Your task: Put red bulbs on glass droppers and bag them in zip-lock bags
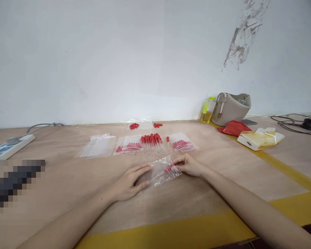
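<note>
A clear zip bag [159,177] lies between my two hands with red-bulbed glass droppers [168,169] inside it. My right hand [188,165] is closed at the bag's right end, fingers pinching beside the red bulbs. Thumb and fingers apart, my left hand [131,182] rests at the bag's left end, its fingertips touching the plastic. Just beyond, a pile of loose red-bulbed droppers [152,143] lies on the table, with a single dropper [168,140] to its right. Filled zip bags lie on both sides, one at left [128,145] and one at right [182,142].
Flat clear bags [98,146] lie at left. Small red bulbs [134,126] sit near the wall. A power strip [18,145] stands far left. On the right are a bottle [207,110], a grey pouch [232,109], a red packet [234,128], a tissue pack [260,139] and cables [300,124].
</note>
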Motion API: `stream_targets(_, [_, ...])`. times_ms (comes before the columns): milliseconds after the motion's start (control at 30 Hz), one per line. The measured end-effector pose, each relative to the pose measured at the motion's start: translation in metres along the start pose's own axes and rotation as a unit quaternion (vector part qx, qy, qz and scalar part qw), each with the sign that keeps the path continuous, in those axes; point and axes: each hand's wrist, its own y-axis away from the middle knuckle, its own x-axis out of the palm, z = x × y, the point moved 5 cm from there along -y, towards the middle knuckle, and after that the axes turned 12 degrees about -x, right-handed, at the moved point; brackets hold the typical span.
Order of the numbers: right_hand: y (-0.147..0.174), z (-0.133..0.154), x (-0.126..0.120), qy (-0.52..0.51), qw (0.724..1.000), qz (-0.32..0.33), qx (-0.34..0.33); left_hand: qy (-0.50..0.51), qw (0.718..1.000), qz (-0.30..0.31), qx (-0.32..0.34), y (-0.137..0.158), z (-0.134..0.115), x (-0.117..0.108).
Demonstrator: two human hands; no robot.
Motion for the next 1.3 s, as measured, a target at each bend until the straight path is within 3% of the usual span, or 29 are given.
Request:
stream_targets(133, [0.003, 0.019, -0.003, 0.135, 0.984, 0.090, -0.076, 0.001, 1.000, 0.014, 0.007, -0.001, 0.000, 0.002])
stream_targets(233, [0.008, 0.022, -0.015, 0.154, 0.978, 0.125, -0.060, -0.005, 1.000, 0.020, 0.006, -0.001, 0.003, 0.004])
stream_targets(300, [0.007, 0.019, -0.030, 0.174, 0.980, 0.091, -0.031, -0.009, 1.000, 0.022, 0.007, -0.001, 0.003, 0.004])
stream_targets(400, [-0.008, 0.012, -0.056, 0.250, 0.967, -0.041, 0.023, -0.012, 0.999, 0.032, 0.012, 0.000, 0.004, 0.004])
stream_targets(500, [-0.036, 0.006, -0.069, 0.365, 0.915, -0.132, 0.110, -0.021, 0.998, 0.049, 0.015, 0.000, 0.004, 0.004])
stream_targets(533, [-0.047, 0.002, -0.071, 0.401, 0.892, -0.141, 0.152, -0.026, 0.998, 0.054, 0.016, 0.000, 0.003, 0.004])
stream_targets(633, [-0.081, -0.005, -0.072, 0.434, 0.865, -0.157, 0.197, -0.036, 0.997, 0.065, 0.019, 0.001, 0.001, 0.003])
stream_targets(833, [-0.111, -0.033, -0.069, 0.429, 0.849, -0.168, 0.259, -0.062, 0.997, 0.047, 0.030, 0.002, -0.004, 0.002])
stream_targets(1000, [-0.105, -0.032, -0.069, 0.422, 0.846, -0.227, 0.233, -0.085, 0.994, 0.021, 0.063, 0.003, -0.006, 0.001])
stream_targets(1133, [-0.075, -0.012, -0.080, 0.385, 0.860, -0.293, 0.162, -0.072, 0.994, 0.025, 0.074, 0.003, -0.006, 0.003])
stream_targets(1200, [-0.049, -0.004, -0.084, 0.262, 0.890, -0.363, 0.092, -0.066, 0.995, 0.031, 0.069, 0.003, -0.004, 0.004])
stream_targets(1300, [-0.011, -0.003, -0.078, 0.125, 0.905, -0.403, 0.051, -0.054, 0.996, 0.042, 0.057, 0.001, 0.000, 0.006])
